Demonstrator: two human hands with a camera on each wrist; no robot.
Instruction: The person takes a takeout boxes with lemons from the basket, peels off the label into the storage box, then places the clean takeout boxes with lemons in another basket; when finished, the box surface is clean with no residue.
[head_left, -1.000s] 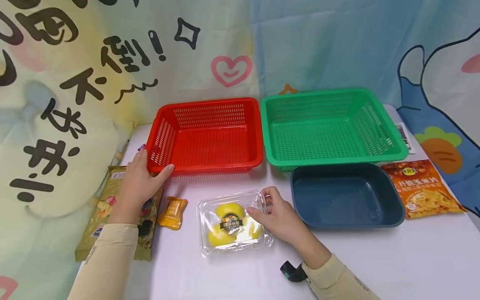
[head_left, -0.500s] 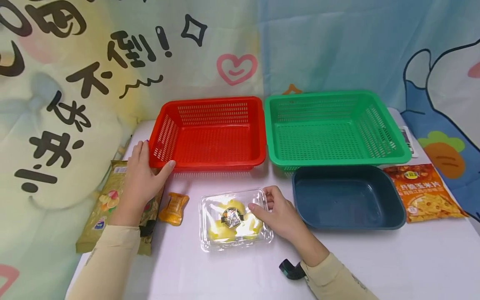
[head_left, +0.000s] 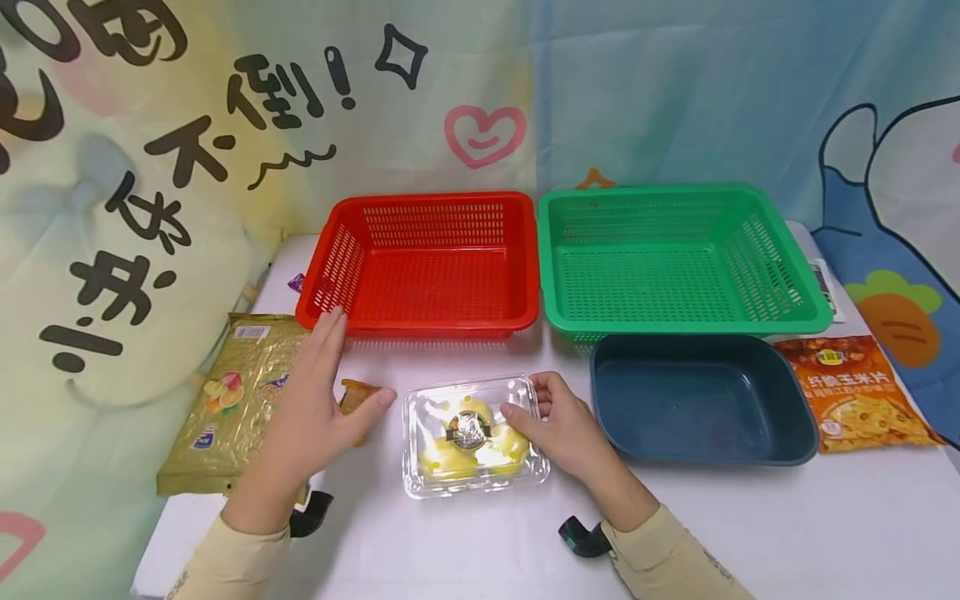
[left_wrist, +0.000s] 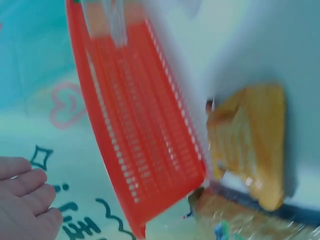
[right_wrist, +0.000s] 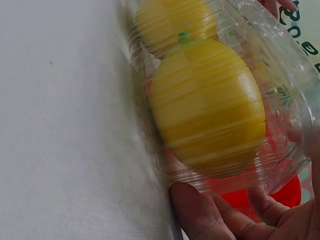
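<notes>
The left hand [head_left: 315, 412] has left the red basket [head_left: 427, 267] and reaches, fingers spread, toward the lemon box [head_left: 474, 437] on the bench [head_left: 750, 525]; the right hand [head_left: 564, 432] grips its right edge.

Rt hand [right_wrist: 235, 215] fingers on clear box [right_wrist: 280, 100] w/ yellow lemons [right_wrist: 207, 105]

- Red basket [head_left: 427, 267] and green basket [head_left: 675, 258] side by side at the back
- Dark blue tray [head_left: 701, 400] before the green basket
- Orange snack packet [head_left: 858, 392] at the right
- Gold packet [head_left: 232, 400] at the left
</notes>
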